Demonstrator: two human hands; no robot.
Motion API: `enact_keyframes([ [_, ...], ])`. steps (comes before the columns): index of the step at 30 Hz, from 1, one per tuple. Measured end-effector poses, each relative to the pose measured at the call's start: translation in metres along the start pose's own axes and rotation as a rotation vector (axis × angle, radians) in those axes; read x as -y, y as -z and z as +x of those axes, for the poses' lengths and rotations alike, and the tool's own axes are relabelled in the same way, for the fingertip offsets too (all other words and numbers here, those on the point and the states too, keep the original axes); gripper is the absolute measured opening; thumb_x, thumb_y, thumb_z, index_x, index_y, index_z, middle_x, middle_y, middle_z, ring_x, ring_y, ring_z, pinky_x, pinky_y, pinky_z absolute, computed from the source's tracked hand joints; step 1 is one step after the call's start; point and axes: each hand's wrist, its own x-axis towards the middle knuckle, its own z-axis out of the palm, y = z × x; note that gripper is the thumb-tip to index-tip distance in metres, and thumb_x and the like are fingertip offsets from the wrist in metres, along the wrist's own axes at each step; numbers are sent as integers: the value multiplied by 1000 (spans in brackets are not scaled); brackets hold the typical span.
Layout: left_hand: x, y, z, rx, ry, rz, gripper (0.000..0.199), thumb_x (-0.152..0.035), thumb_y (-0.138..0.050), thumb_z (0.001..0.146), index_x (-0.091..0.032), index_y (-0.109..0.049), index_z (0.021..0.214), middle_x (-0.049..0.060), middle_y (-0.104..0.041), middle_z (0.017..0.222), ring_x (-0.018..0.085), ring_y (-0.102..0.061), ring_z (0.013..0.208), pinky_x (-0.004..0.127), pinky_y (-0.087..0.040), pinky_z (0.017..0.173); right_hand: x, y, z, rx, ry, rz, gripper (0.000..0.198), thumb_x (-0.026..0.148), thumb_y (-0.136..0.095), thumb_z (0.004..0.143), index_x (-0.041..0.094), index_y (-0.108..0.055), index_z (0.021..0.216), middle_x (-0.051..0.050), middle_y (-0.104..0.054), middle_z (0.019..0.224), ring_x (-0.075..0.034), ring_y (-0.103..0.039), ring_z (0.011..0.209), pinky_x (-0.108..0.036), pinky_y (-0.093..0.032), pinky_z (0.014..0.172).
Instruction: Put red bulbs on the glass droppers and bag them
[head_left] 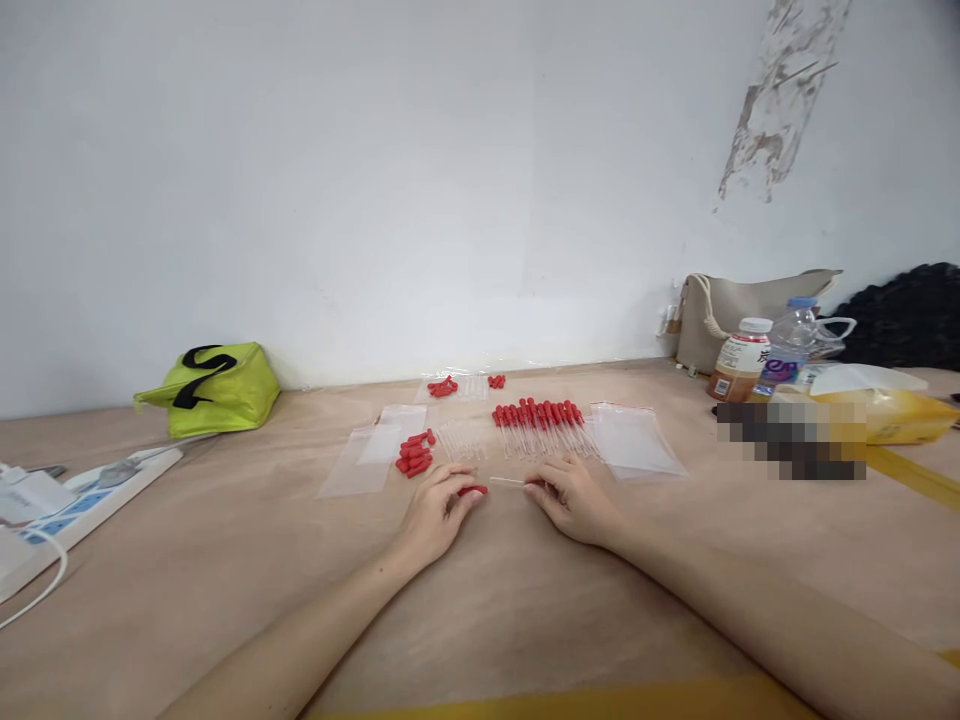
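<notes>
My left hand (442,510) is closed on a red rubber bulb (474,490), whose end shows past the thumb. Facing it, my right hand (571,498) pinches a thin clear tube (507,482) that points left at the bulb; a small gap lies between them. Just beyond the left hand is a pile of red bulbs (414,455), with loose clear tubes (463,440) beside it. Past the right hand lies a row of droppers (540,430), clear tubes with red bulbs on their far ends.
Clear plastic bags (637,440) lie on both sides of the parts. More red bulbs (442,387) and tubes sit near the wall. A lime-green bag (217,390) and a power strip (90,505) are left; bottles (741,360) and a beige bag (742,300) stand right.
</notes>
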Motion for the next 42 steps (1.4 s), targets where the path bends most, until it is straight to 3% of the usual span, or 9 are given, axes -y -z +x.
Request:
enact_keyframes([
  [4,-4,7,-6,44,76,-149,17,-28,-42,87,-19,-54,95,3,-61,92,17,-55,87,32,-42,80,7,1,-1,-19,4,60,20,27,-37,86,20,-56,85,-1,-62,80,-12,-53,67,-28,-33,73],
  [10,-1,7,-11,88,96,-240,23,-28,-42,87,-20,-50,107,5,-60,102,18,-54,95,32,-41,84,10,-3,-1,0,21,102,20,29,-38,86,20,-56,85,-1,-62,75,-12,-52,64,-30,-33,74],
  [21,-3,7,-7,157,67,-201,24,-31,-37,89,-18,-57,87,1,-62,81,15,-56,76,24,-43,69,7,-8,2,71,75,86,19,27,-41,86,19,-59,83,-1,-63,77,-12,-54,67,-30,-31,73],
  [28,-4,11,-4,185,-141,53,21,-25,-39,89,-19,-59,84,0,-64,81,14,-56,75,31,-34,81,-4,-10,8,107,113,28,19,25,-43,85,21,-61,82,-1,-64,81,-11,-54,70,-29,-24,72],
  [34,-2,9,-2,141,-220,170,20,-26,-41,88,-20,-60,83,0,-64,75,14,-56,72,36,-30,88,-2,-13,8,23,127,-84,18,25,-45,83,19,-61,77,0,-62,74,-10,-50,64,-30,-21,70],
  [42,-1,8,-2,44,-341,254,17,-25,-44,86,-19,-59,83,1,-63,73,13,-56,69,40,-28,95,1,-16,5,-113,338,-232,24,17,-39,83,17,-62,76,-1,-57,63,-9,-42,57,-32,-20,71],
])
